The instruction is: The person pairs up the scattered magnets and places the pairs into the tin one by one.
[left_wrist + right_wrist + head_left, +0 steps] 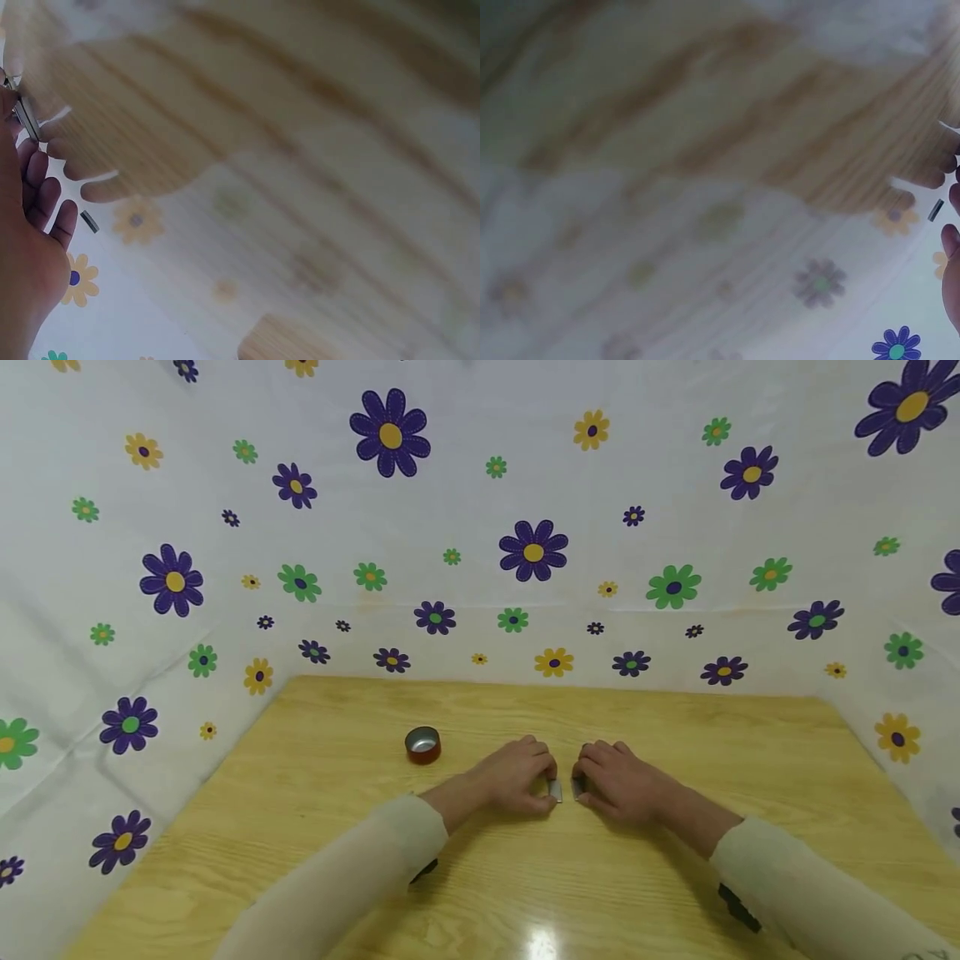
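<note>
In the head view my left hand (pixel 521 777) is low over the table, pinching a small silver-grey flat piece (pixel 556 790) between thumb and fingers. Facing it across a narrow gap, my right hand (pixel 618 783) pinches a similar silver-grey piece (pixel 577 787). Fingers cover most of both pieces, so their exact kind cannot be told. At the left wrist view's edge, a thin metallic edge (pixel 28 118) shows at my left fingers. Only a few fingertips of my right hand (pixel 951 247) enter the right wrist view, near a small dark bar (pixel 936 210).
A small round red tin (pixel 423 752) with a silvery inside stands open-topped to the left of my left hand. The wooden table (pixel 337 827) is glossy and reflects. White cloth (pixel 465 518) printed with flowers rises behind it and at both sides.
</note>
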Action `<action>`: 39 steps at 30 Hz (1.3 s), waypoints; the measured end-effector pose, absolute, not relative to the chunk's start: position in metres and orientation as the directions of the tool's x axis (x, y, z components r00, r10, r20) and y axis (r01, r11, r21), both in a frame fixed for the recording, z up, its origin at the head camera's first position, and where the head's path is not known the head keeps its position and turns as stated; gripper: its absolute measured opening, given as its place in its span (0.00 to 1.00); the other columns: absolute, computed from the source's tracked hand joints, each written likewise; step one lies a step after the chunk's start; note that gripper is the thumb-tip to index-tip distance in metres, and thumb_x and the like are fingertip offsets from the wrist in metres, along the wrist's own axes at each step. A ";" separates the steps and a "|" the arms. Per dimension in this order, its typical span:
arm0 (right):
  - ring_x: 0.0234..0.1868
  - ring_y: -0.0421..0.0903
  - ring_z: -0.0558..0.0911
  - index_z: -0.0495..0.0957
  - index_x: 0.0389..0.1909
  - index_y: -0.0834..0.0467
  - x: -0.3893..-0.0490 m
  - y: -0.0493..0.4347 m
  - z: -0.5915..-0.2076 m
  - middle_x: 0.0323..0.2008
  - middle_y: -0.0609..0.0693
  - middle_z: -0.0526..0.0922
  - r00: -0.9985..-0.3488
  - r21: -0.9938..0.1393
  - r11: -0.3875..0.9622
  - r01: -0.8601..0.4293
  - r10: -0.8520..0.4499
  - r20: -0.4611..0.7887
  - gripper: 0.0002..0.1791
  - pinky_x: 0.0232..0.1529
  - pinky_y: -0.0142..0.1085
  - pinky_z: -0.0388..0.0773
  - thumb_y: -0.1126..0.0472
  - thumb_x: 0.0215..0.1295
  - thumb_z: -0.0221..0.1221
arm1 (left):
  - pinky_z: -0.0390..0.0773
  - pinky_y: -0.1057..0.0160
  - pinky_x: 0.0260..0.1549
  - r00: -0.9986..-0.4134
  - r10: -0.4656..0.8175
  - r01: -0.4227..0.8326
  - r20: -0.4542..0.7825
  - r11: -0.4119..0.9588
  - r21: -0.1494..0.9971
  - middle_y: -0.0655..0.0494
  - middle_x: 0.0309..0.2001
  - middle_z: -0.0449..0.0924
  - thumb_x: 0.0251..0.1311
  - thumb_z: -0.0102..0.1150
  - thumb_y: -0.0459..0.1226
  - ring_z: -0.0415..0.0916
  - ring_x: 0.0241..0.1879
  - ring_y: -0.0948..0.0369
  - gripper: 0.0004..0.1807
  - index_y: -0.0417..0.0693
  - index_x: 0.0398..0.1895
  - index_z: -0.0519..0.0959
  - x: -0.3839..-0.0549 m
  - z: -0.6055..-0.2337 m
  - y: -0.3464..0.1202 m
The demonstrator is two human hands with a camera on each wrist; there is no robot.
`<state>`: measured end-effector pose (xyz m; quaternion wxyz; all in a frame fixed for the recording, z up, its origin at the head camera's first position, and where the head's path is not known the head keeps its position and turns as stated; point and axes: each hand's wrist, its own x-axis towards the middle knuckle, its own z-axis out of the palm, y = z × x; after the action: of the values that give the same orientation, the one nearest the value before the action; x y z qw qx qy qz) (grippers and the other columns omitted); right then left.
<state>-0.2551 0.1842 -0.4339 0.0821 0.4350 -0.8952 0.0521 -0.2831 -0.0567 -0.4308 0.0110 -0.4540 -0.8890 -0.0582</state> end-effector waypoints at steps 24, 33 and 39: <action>0.48 0.46 0.71 0.75 0.47 0.55 -0.255 0.171 -0.435 0.46 0.48 0.75 -0.636 -0.056 0.638 -0.768 -0.749 0.184 0.16 0.48 0.42 0.65 0.48 0.68 0.57 | 0.73 0.63 0.46 -0.586 0.809 0.810 0.053 0.586 0.017 0.61 0.43 0.79 0.61 0.59 0.54 0.71 0.43 0.61 0.19 0.52 0.45 0.80 -0.281 -0.428 -0.049; 0.44 0.44 0.70 0.74 0.46 0.54 -0.253 0.167 -0.440 0.44 0.46 0.74 -0.646 0.001 0.660 -0.752 -0.737 0.198 0.19 0.47 0.41 0.64 0.42 0.69 0.55 | 0.74 0.61 0.44 -0.589 0.806 0.806 0.052 0.591 -0.028 0.61 0.44 0.79 0.62 0.58 0.55 0.73 0.44 0.61 0.19 0.53 0.45 0.80 -0.279 -0.430 -0.048; 0.41 0.44 0.69 0.75 0.43 0.54 -0.255 0.165 -0.440 0.42 0.46 0.74 -0.630 0.043 0.655 -0.754 -0.740 0.234 0.17 0.44 0.41 0.64 0.44 0.66 0.57 | 0.72 0.61 0.45 -0.593 0.805 0.802 0.025 0.594 -0.064 0.60 0.46 0.76 0.67 0.52 0.56 0.71 0.45 0.61 0.20 0.53 0.49 0.78 -0.279 -0.431 -0.052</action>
<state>-0.2548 0.1653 -0.4403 0.1160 0.4140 -0.9024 0.0295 -0.2788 -0.0518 -0.4309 0.0256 -0.4503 -0.8922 0.0227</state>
